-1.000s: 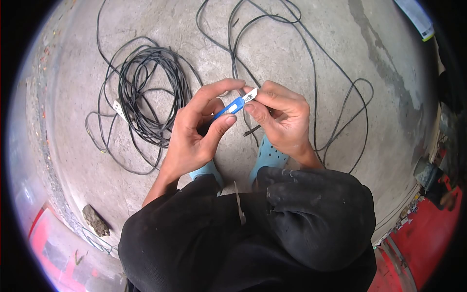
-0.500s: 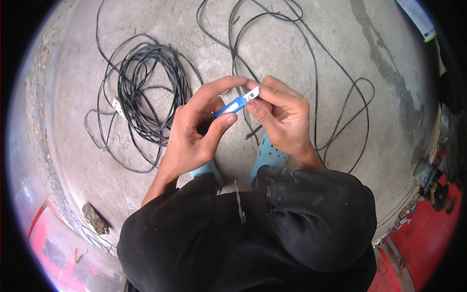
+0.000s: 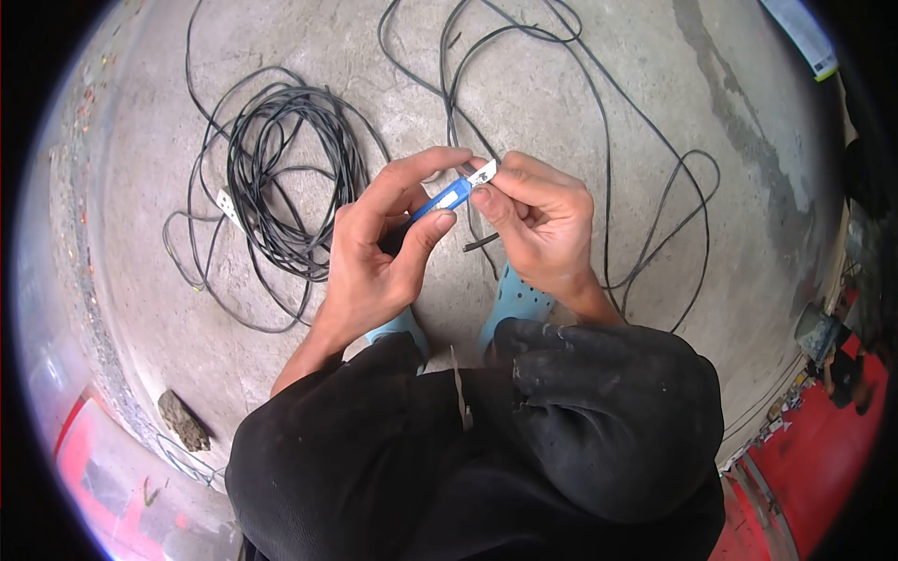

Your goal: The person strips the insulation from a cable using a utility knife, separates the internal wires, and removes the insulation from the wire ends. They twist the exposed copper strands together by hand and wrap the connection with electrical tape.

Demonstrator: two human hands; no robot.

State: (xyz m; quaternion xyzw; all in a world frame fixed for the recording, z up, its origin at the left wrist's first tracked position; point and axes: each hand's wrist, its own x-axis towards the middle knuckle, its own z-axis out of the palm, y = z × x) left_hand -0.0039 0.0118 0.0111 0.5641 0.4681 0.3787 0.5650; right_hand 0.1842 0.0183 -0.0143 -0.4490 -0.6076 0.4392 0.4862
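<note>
My left hand [image 3: 374,248] is closed around the blue handle of a box cutter [image 3: 440,203], its pale, dark-marked blade pointing up and right. My right hand [image 3: 543,220] is pinched closed just right of the blade, thumb tip beside the blade's base. A black cable [image 3: 453,103] runs down from the top toward my right hand. A cut cable end [image 3: 479,244] sticks out below that hand, left of its palm. My fingers hide the stretch between, and a short dark piece shows at my left index fingertip.
A coil of black cable [image 3: 245,178] lies on the concrete floor at left, with a white power strip [image 3: 226,208] partly under it. Loose cable loops [image 3: 706,234] spread at right. My blue clogs [image 3: 519,297] are below my hands. A rock [image 3: 183,421] lies lower left.
The cut cable end has swung up and left to a flatter angle below my right hand. The box cutter and my right fingers have shifted slightly.
</note>
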